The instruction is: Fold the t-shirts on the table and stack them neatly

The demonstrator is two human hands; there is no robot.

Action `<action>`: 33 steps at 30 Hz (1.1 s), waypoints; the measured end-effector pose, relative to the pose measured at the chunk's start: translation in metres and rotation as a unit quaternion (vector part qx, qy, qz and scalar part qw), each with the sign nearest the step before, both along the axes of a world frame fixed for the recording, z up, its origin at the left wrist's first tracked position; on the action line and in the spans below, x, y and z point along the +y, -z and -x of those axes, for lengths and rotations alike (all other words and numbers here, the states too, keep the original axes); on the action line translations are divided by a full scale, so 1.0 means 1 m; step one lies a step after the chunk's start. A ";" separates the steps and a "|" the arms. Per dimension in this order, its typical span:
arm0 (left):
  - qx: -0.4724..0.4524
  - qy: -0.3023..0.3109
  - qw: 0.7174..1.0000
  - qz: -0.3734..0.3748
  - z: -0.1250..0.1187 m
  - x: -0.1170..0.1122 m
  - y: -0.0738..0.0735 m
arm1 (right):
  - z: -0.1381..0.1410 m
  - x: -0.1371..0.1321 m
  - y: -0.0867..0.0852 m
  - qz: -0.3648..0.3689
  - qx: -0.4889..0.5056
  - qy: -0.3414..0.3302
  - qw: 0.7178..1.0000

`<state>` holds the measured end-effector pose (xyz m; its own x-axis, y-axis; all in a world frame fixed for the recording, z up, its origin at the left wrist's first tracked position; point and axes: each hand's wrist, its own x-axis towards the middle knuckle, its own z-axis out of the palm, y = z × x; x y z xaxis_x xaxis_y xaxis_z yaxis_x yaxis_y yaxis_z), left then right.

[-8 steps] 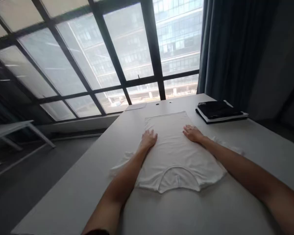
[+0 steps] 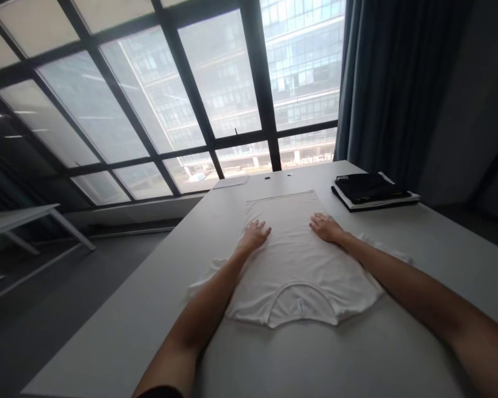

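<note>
A white T-shirt (image 2: 290,254) lies spread on the white table, its neckline towards me and its hem at the far end. My left hand (image 2: 255,235) rests on the shirt's left side, fingers stretched out over the cloth. On the right side, my right hand (image 2: 325,226) lies flat on the fabric with its fingers spread. Neither hand grips the cloth. Both sleeves stick out to the sides, partly hidden under my forearms. Small wrinkles run across the body and near the collar.
Folded black and white clothes (image 2: 371,189) are stacked at the table's (image 2: 149,315) right far side. A flat pale sheet (image 2: 231,182) lies at the far left corner. Beyond are large windows and a dark curtain (image 2: 382,99). Another table (image 2: 20,218) stands at left.
My left hand has shifted slightly right over the shirt, its fingers a little more spread. My right hand has stayed nearly in place.
</note>
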<state>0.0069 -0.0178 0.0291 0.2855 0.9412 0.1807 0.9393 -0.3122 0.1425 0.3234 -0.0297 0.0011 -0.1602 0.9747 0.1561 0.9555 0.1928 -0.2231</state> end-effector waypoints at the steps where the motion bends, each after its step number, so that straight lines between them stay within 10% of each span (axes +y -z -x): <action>1: -0.001 0.015 1.000 0.002 0.000 -0.005 -0.008 | 0.000 -0.002 -0.003 -0.003 0.002 0.000 1.000; 6: -0.040 0.164 0.986 0.007 0.017 -0.061 -0.032 | 0.002 -0.039 -0.012 -0.052 0.031 -0.054 0.997; 12: -0.020 0.297 0.953 0.055 0.042 -0.142 -0.013 | 0.008 -0.132 0.003 -0.053 0.106 -0.236 0.965; 24: 0.040 0.357 0.924 0.135 0.041 -0.217 -0.010 | 0.004 -0.221 -0.002 0.056 0.088 -0.332 0.937; 28: 0.021 0.354 0.930 0.097 0.043 -0.189 -0.026 | 0.008 -0.213 -0.012 0.038 0.092 -0.315 0.944; 33: -0.040 0.140 0.989 0.018 0.057 -0.054 -0.043 | 0.014 -0.146 -0.027 0.005 0.096 -0.261 0.961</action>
